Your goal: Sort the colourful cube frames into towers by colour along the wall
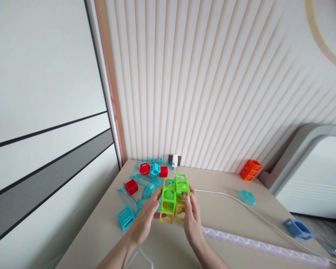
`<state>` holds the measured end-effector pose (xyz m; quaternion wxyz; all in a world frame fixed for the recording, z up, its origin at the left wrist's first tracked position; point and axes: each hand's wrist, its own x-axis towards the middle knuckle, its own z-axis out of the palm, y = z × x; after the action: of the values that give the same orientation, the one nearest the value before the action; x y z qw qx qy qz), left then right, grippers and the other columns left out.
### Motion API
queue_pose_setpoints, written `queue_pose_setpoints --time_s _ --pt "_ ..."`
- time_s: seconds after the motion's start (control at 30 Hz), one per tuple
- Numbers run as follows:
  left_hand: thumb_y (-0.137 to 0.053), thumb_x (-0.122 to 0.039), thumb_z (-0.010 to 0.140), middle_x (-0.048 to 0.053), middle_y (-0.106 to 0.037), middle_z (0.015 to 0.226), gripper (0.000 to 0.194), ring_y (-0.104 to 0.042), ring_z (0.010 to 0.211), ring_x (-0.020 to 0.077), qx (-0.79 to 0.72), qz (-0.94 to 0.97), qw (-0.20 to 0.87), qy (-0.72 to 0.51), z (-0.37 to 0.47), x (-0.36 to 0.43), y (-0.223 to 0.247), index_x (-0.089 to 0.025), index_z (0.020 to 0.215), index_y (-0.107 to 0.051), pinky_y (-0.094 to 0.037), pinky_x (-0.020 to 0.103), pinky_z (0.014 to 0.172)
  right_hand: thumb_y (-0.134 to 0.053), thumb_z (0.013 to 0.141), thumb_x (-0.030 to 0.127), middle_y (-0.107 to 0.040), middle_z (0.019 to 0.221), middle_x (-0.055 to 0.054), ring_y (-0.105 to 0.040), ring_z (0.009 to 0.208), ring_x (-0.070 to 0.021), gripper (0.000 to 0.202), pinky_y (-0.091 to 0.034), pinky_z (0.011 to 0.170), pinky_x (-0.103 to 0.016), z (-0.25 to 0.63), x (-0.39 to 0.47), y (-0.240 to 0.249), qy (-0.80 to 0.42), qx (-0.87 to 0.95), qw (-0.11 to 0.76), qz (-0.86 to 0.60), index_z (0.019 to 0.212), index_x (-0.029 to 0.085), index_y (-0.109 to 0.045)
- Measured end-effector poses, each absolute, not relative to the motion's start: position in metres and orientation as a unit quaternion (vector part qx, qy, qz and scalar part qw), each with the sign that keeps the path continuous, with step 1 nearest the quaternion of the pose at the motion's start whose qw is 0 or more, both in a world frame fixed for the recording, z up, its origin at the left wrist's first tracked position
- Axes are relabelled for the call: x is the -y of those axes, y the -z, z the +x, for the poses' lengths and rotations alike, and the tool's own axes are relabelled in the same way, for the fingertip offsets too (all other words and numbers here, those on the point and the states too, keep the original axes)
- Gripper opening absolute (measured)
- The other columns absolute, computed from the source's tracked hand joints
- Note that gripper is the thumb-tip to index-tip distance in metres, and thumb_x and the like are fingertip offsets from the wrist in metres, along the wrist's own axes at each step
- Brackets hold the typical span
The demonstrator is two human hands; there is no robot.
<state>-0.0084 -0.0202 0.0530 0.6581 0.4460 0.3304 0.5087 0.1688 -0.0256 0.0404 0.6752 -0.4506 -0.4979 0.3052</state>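
Observation:
A cluster of hollow plastic cube blocks, green ones (168, 195) with yellow ones (167, 217) below them, is held up over the table between my two hands. My left hand (146, 220) presses against the cluster's left side, its fingers partly hidden behind the blocks. On the right side, my right hand (192, 215) grips a green block, with the thumb at the front and fingertips reaching into an opening. Past my left hand lie a blue cube block (126, 218) and clear teal track-like pieces (148, 182).
Red cube blocks (131, 186) and a light-blue one (155, 169) lie at the back left. An orange block stack (251, 170), a teal piece (246, 197) and a blue block (298, 228) sit to the right. A white cable (226, 194) runs from the charger (175, 160); a purple strip (257, 244) crosses the front.

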Motion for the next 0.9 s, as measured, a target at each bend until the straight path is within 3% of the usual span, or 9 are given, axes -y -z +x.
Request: queue_pose_setpoints --time_s 0.1,0.23,0.37,0.53,0.67,0.77,0.83,0.9 --pt "-0.070 -0.050 0.090 0.009 -0.063 0.146 0.052 -0.057 0.134 0.0365 -0.336 0.455 0.675 -0.474 -0.017 0.015 -0.048 -0.031 0.138 -0.065 -0.055 0.046 0.102 -0.055 0.098 0.057 -0.061 0.138 -0.009 -0.054 0.132 -0.0288 0.042 -0.044 0.110 -0.042 0.169 0.027 -0.041 -0.327 0.498 0.668 -0.446 0.077 0.023 -0.068" --pt "-0.082 -0.042 0.080 0.011 -0.071 0.133 0.046 -0.062 0.130 0.0343 -0.357 0.475 0.616 -0.517 -0.022 0.010 -0.049 -0.027 0.123 -0.075 -0.049 0.044 0.110 -0.054 0.099 0.057 -0.066 0.130 -0.009 -0.058 0.128 -0.0291 0.043 -0.045 0.109 -0.045 0.167 0.033 -0.039 -0.357 0.509 0.642 -0.448 0.076 0.024 -0.068" --pt "-0.083 -0.038 0.081 0.012 -0.072 0.131 0.048 -0.062 0.130 0.0350 -0.348 0.499 0.614 -0.503 -0.027 0.006 -0.047 -0.025 0.127 -0.073 -0.048 0.046 0.112 -0.053 0.100 0.058 -0.067 0.132 -0.009 -0.051 0.138 -0.0294 0.042 -0.041 0.115 -0.047 0.167 0.037 -0.034 -0.376 0.532 0.613 -0.447 0.085 0.026 -0.074" --pt "-0.083 -0.037 0.081 0.010 -0.068 0.138 0.054 -0.059 0.133 0.0353 -0.330 0.502 0.653 -0.460 -0.031 0.010 -0.050 -0.030 0.133 -0.069 -0.052 0.045 0.107 -0.049 0.103 0.054 -0.057 0.148 -0.010 -0.043 0.147 -0.0294 0.040 -0.037 0.119 -0.048 0.169 0.037 -0.036 -0.373 0.580 0.573 -0.443 0.099 0.026 -0.078" --pt "-0.087 -0.044 0.076 0.012 -0.073 0.130 0.059 -0.064 0.127 0.0363 -0.329 0.445 0.682 -0.477 -0.031 0.014 -0.042 -0.028 0.131 -0.070 -0.055 0.046 0.101 -0.053 0.102 0.052 -0.065 0.137 -0.011 -0.051 0.139 -0.0300 0.039 -0.043 0.115 -0.049 0.166 0.040 -0.046 -0.353 0.602 0.567 -0.438 0.086 0.025 -0.075" --pt "-0.085 -0.053 0.075 0.012 -0.078 0.117 0.063 -0.070 0.114 0.0349 -0.332 0.350 0.716 -0.504 -0.034 0.015 -0.031 -0.025 0.129 -0.069 -0.058 0.046 0.092 -0.054 0.099 0.057 -0.071 0.125 -0.009 -0.063 0.122 -0.0284 0.042 -0.052 0.105 -0.043 0.164 0.043 -0.054 -0.376 0.561 0.589 -0.444 0.079 0.024 -0.072" --pt "-0.084 -0.053 0.075 0.011 -0.080 0.110 0.061 -0.073 0.105 0.0326 -0.330 0.291 0.738 -0.512 -0.039 0.015 -0.028 -0.024 0.127 -0.070 -0.058 0.045 0.088 -0.051 0.100 0.059 -0.071 0.122 -0.008 -0.067 0.111 -0.0260 0.045 -0.056 0.095 -0.038 0.167 0.044 -0.059 -0.383 0.520 0.612 -0.457 0.080 0.024 -0.071" --pt "-0.083 -0.048 0.076 0.009 -0.081 0.102 0.056 -0.075 0.095 0.0300 -0.336 0.253 0.745 -0.518 -0.046 0.013 -0.030 -0.022 0.124 -0.071 -0.058 0.043 0.085 -0.048 0.102 0.056 -0.070 0.125 -0.009 -0.066 0.115 -0.0270 0.044 -0.056 0.093 -0.037 0.173 0.046 -0.062 -0.350 0.541 0.605 -0.468 0.081 0.025 -0.071"
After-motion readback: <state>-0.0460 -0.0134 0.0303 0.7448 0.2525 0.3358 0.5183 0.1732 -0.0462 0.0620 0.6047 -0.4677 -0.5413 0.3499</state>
